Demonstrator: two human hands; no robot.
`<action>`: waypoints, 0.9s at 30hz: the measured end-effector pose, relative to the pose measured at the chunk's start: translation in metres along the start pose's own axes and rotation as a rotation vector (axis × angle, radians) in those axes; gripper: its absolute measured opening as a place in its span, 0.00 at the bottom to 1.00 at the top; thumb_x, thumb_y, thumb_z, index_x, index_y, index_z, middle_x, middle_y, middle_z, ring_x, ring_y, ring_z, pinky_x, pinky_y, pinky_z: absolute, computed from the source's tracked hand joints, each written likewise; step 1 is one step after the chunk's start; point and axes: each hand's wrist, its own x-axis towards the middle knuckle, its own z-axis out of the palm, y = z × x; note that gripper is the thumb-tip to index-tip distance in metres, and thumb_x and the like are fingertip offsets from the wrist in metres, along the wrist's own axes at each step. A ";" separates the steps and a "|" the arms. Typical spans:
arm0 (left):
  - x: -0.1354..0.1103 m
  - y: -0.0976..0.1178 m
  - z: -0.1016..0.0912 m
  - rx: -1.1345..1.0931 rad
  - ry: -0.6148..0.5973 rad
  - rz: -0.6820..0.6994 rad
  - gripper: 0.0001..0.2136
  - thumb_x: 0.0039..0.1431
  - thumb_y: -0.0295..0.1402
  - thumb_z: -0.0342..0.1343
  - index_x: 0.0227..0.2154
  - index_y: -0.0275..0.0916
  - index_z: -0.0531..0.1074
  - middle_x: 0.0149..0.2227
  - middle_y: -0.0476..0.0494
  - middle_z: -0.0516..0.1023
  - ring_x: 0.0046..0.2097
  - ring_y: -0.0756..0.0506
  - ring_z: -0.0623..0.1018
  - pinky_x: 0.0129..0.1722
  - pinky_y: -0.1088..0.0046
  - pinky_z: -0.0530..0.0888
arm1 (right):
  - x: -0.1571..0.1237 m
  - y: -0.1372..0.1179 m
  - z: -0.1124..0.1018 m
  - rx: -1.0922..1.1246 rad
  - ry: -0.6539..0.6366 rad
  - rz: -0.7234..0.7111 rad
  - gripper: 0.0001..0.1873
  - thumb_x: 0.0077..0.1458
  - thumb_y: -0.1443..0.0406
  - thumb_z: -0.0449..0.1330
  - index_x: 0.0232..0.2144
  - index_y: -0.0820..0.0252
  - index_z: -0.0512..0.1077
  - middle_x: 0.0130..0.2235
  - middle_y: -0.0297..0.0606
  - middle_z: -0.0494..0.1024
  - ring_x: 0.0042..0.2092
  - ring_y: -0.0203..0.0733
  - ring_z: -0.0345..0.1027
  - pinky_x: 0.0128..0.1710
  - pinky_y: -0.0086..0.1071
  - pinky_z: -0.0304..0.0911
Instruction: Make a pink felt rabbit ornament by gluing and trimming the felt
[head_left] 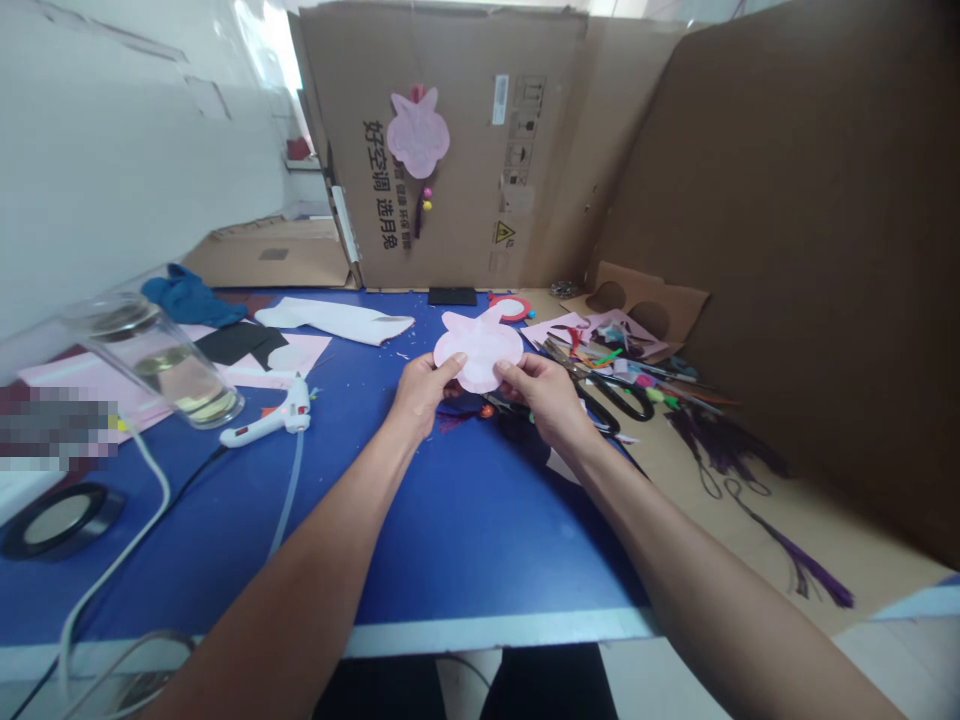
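Both hands hold up a pale pink felt cutout (pixel 478 350) with a round body and two ear-like lobes, above the blue table (pixel 450 520). My left hand (pixel 421 392) pinches its lower left edge. My right hand (pixel 541 392) pinches its lower right edge. A similar pink cutout (pixel 418 133) with small beads hanging below it is stuck on the cardboard wall (pixel 465 180) straight ahead. Dark purple scraps lie on the table under my hands.
A white glue gun (pixel 268 421) with its cord lies left of my hands, beside a glass jar (pixel 161 362). A black tape roll (pixel 60 520) sits at the far left. Black scissors (pixel 611 395), coloured scraps and purple tassels (pixel 750 480) clutter the right side. Cardboard panels wall the back and right.
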 end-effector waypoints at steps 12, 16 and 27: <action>0.000 0.003 0.002 -0.033 -0.015 0.068 0.25 0.41 0.52 0.79 0.33 0.37 0.84 0.32 0.42 0.85 0.32 0.45 0.80 0.35 0.68 0.77 | 0.000 -0.001 0.001 0.005 -0.022 0.023 0.21 0.46 0.48 0.76 0.28 0.58 0.78 0.27 0.33 0.77 0.28 0.37 0.65 0.32 0.33 0.62; -0.001 0.004 0.003 -0.028 -0.009 0.075 0.24 0.41 0.51 0.79 0.33 0.37 0.84 0.32 0.42 0.85 0.34 0.44 0.81 0.37 0.67 0.78 | -0.001 -0.001 0.000 0.016 -0.043 0.035 0.21 0.46 0.48 0.76 0.28 0.58 0.78 0.26 0.32 0.76 0.28 0.36 0.64 0.31 0.33 0.59; -0.005 0.007 0.006 -0.071 -0.032 0.033 0.25 0.38 0.48 0.81 0.36 0.37 0.84 0.35 0.41 0.86 0.35 0.43 0.83 0.37 0.66 0.79 | -0.002 -0.003 0.002 0.004 -0.047 0.024 0.22 0.45 0.48 0.76 0.28 0.57 0.78 0.26 0.33 0.76 0.28 0.37 0.64 0.31 0.33 0.60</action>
